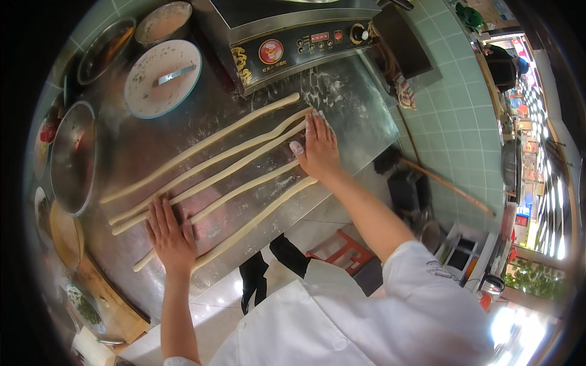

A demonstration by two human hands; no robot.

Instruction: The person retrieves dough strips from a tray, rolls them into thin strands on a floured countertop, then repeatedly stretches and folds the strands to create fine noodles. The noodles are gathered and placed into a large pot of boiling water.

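Several long ropes of pale dough lie roughly side by side on a flour-dusted metal worktop [361,132]. The farthest dough rope [201,146] lies apart from both hands. My left hand [171,238] rests flat, palm down, over the left part of the middle ropes, its fingertips by one middle dough rope [238,164]. My right hand [319,146] lies palm down at the right ends of the ropes, with flour on its fingertips and thumb. It hides some of those ends. The nearest dough rope [256,224] runs along the front edge, between my hands.
An electric cooker with a control panel [311,45] stands at the back. A white bowl [142,91] holds a metal blade. A steel bowl [73,160], a wooden board [114,297] and a dish of chopped greens [84,306] are at left. A red stool [343,251] stands below.
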